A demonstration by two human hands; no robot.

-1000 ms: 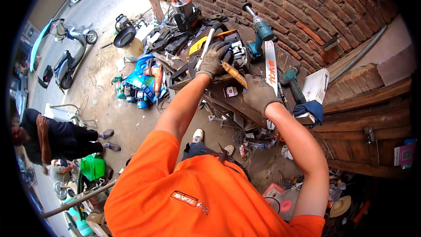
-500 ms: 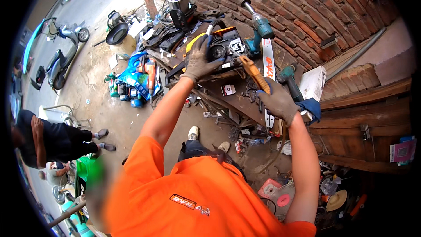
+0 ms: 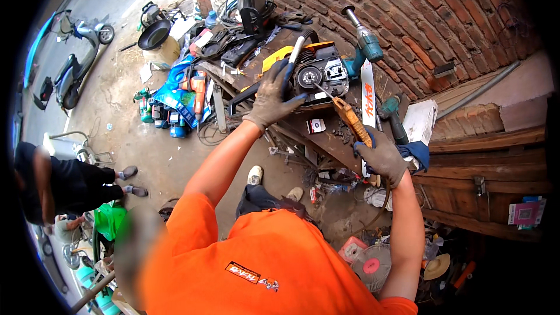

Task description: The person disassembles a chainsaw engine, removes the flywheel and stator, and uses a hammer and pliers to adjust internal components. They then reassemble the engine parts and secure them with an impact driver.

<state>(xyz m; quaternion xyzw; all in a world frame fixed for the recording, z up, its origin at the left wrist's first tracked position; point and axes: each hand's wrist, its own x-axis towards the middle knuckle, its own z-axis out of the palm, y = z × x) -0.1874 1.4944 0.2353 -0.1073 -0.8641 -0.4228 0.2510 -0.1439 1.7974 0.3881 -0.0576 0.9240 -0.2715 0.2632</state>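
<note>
My left hand (image 3: 269,94), in a grey-brown glove, has its fingers spread at the lower left of a yellow-and-black chainsaw body (image 3: 329,74), beside its exposed round drum (image 3: 309,77). My right hand (image 3: 379,157), also gloved, is closed on the rear of a worn orange air blow gun (image 3: 350,118) with a hose hanging below. The gun's thin metal nozzle points up-left at the drum; whether it touches is unclear. A white guide bar (image 3: 367,94) lies right of the saw body, near a green drill (image 3: 389,107).
The cluttered bench (image 3: 332,151) stands against a brick wall (image 3: 420,11), with a larger impact tool (image 3: 367,45). A bag of power tools (image 3: 181,105) lies on the ground at left. A person in dark clothes (image 3: 70,186) stands at left; a scooter (image 3: 79,76) is farther back.
My left hand has left the saw's handle area and spread its fingers. My right hand has moved right and down, swinging the blow gun so its nozzle points at the drum.
</note>
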